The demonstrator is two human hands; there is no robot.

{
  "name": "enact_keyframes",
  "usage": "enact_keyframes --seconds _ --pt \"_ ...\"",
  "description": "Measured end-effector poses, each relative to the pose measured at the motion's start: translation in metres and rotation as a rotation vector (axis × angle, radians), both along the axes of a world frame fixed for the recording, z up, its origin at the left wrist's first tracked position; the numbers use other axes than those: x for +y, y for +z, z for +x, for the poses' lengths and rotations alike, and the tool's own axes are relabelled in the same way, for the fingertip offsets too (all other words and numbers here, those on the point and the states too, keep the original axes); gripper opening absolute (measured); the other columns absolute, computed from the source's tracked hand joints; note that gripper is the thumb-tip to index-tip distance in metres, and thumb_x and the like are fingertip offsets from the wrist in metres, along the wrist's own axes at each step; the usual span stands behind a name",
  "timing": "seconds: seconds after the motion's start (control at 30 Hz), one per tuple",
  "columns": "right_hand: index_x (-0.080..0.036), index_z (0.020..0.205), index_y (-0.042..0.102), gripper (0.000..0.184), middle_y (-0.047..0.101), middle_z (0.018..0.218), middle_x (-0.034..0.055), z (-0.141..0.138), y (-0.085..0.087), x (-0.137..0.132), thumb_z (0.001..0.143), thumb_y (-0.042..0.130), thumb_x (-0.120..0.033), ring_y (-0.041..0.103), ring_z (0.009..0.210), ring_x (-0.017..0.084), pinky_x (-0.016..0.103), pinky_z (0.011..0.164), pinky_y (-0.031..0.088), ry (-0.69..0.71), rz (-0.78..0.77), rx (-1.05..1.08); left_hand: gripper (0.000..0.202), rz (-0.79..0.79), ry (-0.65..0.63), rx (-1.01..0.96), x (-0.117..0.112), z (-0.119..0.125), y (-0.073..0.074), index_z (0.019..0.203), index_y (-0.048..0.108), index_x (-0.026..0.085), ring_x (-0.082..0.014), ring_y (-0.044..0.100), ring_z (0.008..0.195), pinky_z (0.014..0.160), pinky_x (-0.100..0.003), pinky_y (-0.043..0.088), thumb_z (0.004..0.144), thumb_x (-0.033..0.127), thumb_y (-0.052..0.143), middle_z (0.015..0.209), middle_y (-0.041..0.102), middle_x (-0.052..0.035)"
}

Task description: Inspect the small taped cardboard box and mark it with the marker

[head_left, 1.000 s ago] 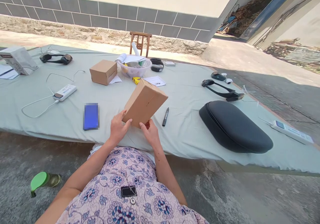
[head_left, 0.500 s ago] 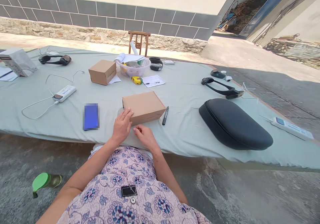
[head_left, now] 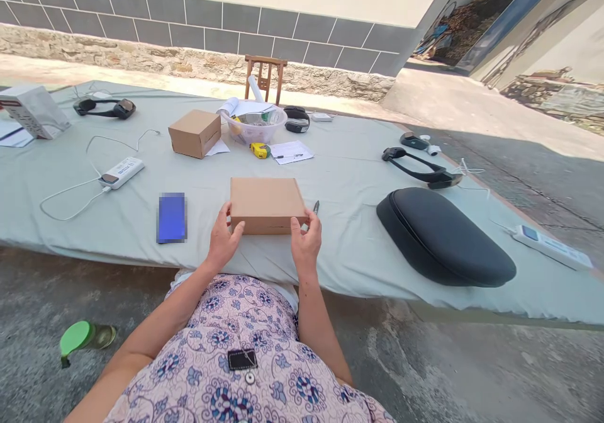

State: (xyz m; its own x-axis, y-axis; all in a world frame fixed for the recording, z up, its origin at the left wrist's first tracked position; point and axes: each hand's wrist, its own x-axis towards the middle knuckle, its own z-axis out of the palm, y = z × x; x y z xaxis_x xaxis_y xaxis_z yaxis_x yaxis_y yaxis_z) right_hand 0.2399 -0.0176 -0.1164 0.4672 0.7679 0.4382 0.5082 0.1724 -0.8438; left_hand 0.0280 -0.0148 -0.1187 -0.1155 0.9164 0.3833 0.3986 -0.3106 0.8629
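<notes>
A closed brown cardboard box (head_left: 267, 197) lies flat on the cloth-covered table (head_left: 349, 247) in front of me, its long front side facing me. My left hand (head_left: 223, 238) grips its left front corner, thumb at the front side and fingers along the left side. At the right front corner my right hand (head_left: 306, 236) holds the box in the same way. A black marker pen (head_left: 316, 207) lies just beyond the right fingers, partly hidden by them.
Left of the box lies a pixelated blue rectangle (head_left: 172, 218). A large black case (head_left: 446, 236) stands to the right. Behind are another cardboard box (head_left: 194, 133), a basket (head_left: 255, 130), a yellow tape measure (head_left: 259, 150) and a paper sheet (head_left: 295, 152). A power bank (head_left: 123, 172) trails a white cable.
The box has turned so its front side squares up to me. My right hand has moved right from the box's front to its right corner; my left hand now grips the left corner.
</notes>
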Motion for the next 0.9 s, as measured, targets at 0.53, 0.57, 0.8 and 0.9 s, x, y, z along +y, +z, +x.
enact_keyframes --seconds 0.53,0.57,0.8,0.9 --pt "-0.022 0.103 0.052 0.062 0.056 0.108 0.0126 -0.028 0.002 -0.005 0.074 0.064 -0.075 0.054 0.109 0.031 0.05 0.094 0.049 -0.073 -0.063 -0.24 0.078 0.023 0.267 0.084 -0.003 0.01 -0.002 0.132 0.044 0.02 -0.034 0.056 0.125 0.104 -0.051 0.048 0.072 0.055 0.079 0.129 0.057 -0.0153" --pt "-0.022 0.1 0.053 0.056 0.058 0.105 0.0112 -0.026 0.001 -0.004 0.078 0.062 -0.072 0.054 0.106 0.029 0.048 0.094 0.049 -0.049 -0.049 -0.22 0.074 0.033 0.262 0.059 -0.002 0.008 -0.002 0.132 0.045 0.02 -0.0326 0.057 0.125 0.104 -0.049 0.048 0.075 0.053 0.078 0.129 0.058 -0.015" --pt "-0.021 0.105 0.058 0.034 0.065 0.105 0.0089 -0.022 -0.005 -0.006 0.093 0.045 -0.05 0.061 0.091 0.02 0.033 0.081 0.05 0.061 0.024 0.053 0.047 0.377 0.252 0.068 -0.01 0.002 0.019 0.134 0.05 0.019 -0.0261 0.057 0.129 0.103 -0.04 0.048 0.094 0.04 0.06 0.135 0.061 -0.017" --pt "-0.02 0.108 0.058 0.038 0.068 0.102 0.0071 -0.024 -0.008 -0.005 0.093 0.042 -0.05 0.062 0.085 0.019 0.032 0.078 0.049 0.104 -0.062 0.137 0.035 0.524 0.236 0.24 -0.019 0.005 0.04 0.129 0.058 0.02 -0.0257 0.057 0.13 0.108 -0.041 0.044 0.097 0.034 0.055 0.133 0.065 -0.0153"
